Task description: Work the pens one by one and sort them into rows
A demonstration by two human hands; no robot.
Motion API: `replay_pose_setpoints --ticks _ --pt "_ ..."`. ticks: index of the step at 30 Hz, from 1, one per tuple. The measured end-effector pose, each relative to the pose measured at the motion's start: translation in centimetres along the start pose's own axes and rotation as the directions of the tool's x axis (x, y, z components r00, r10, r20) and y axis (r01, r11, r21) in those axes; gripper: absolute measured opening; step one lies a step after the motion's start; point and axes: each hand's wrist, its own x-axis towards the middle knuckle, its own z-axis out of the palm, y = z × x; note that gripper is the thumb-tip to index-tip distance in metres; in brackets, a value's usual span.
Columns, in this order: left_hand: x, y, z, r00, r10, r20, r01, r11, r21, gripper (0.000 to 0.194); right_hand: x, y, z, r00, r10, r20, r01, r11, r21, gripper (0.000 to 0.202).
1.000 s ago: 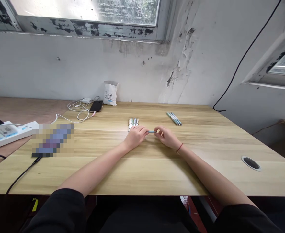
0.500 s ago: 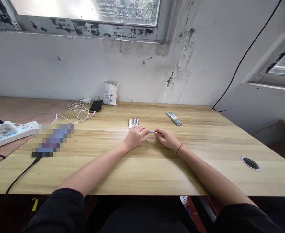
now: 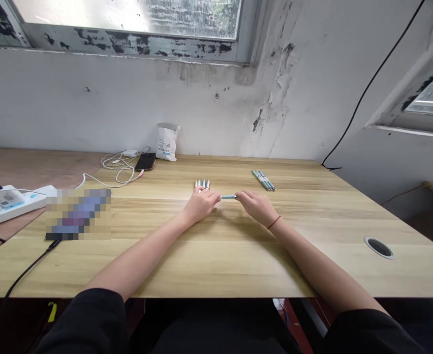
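A light blue pen (image 3: 228, 196) lies crosswise between my two hands, just over the desk. My left hand (image 3: 201, 202) pinches its left end, and my right hand (image 3: 255, 206) has its fingertips closed on the right end. Beyond my left hand, several pens (image 3: 202, 184) lie side by side with their tips pointing away; my fingers hide their near parts. Several green and blue pens (image 3: 263, 180) rest together at a slant, farther back and to the right of my right hand.
A white packet (image 3: 167, 141) stands by the wall, beside a black phone (image 3: 145, 162) and coiled white cable (image 3: 122, 166). At the left are a power strip (image 3: 20, 204) and a blurred-out device (image 3: 79, 214) on a black cable. A round desk grommet (image 3: 379, 248) sits at right.
My hands have moved slightly apart, my left hand shifting left, and more of the light blue pen shows between them. The view has shifted slightly.
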Motion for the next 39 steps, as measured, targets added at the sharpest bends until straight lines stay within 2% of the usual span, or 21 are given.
replay_pose_setpoints --ticks 3,6,8,12,14,19,21,23,25,28,30,32,34,39 --pt "0.0 0.2 0.0 1.0 0.011 0.003 -0.011 1.0 -0.007 0.021 0.1 0.1 -0.3 0.998 -0.05 0.023 0.051 0.997 -0.054 0.028" --pt "0.0 0.4 0.0 1.0 0.014 0.015 -0.014 1.0 -0.015 0.023 0.1 -0.1 -0.2 0.999 -0.04 0.018 0.041 0.996 -0.074 0.029" --pt "0.1 0.4 -0.1 1.0 0.008 0.023 -0.008 1.0 -0.003 0.026 0.0 -0.2 0.0 1.0 0.01 0.003 -0.009 0.998 -0.06 0.029" --pt "0.3 0.5 -0.4 1.0 -0.023 0.009 0.023 0.999 0.033 0.029 -0.2 -0.7 0.6 0.989 0.148 0.027 -0.15 0.981 0.122 0.027" --pt "0.3 0.5 -0.5 0.999 -0.037 -0.007 0.038 0.999 0.036 0.028 -0.2 -1.1 0.7 0.985 0.169 0.036 -0.173 0.971 0.166 0.026" --pt "0.3 0.6 -0.7 0.997 -0.065 -0.03 0.066 0.998 0.02 0.023 0.2 -1.6 0.3 0.998 0.061 -0.019 -0.061 0.997 0.045 0.024" --pt "0.3 0.9 -0.8 0.997 -0.063 -0.051 0.065 0.998 0.025 0.024 0.5 -1.0 0.2 0.999 0.047 -0.019 -0.047 0.999 0.026 0.025" --pt "0.3 1.1 -0.9 0.994 -0.065 -0.091 0.068 0.997 0.032 0.027 0.6 0.8 0.0 0.989 0.134 -0.057 -0.132 0.991 0.03 0.027" --pt "0.3 1.3 -1.0 0.991 -0.061 -0.116 0.064 0.998 0.022 0.031 0.4 3.7 -0.3 0.939 0.321 -0.123 -0.321 0.947 0.026 0.028" --pt "0.2 1.2 -0.7 0.994 -0.043 -0.104 0.042 0.999 -0.014 0.028 -0.7 8.9 -0.9 0.756 0.631 -0.176 -0.645 0.763 -0.038 0.031" --pt "0.0 1.1 -0.3 0.994 -0.054 -0.095 0.051 0.998 -0.037 0.024 -1.7 11.8 -1.1 0.639 0.756 -0.142 -0.768 0.634 -0.086 0.035" --pt "-0.1 1.1 0.1 0.993 -0.077 -0.085 0.073 0.996 -0.056 0.022 -2.4 13.5 -1.1 0.548 0.832 -0.081 -0.832 0.534 -0.149 0.037" --pt "-0.1 1.2 0.4 0.993 -0.096 -0.064 0.091 0.993 -0.071 0.021 -2.8 14.1 -0.8 0.507 0.862 -0.013 -0.845 0.494 -0.206 0.04" --pt "-0.2 1.8 0.4 0.994 -0.108 0.015 0.109 0.989 -0.102 0.021 -2.6 13.6 -0.2 0.533 0.845 0.044 -0.812 0.525 -0.257 0.046"
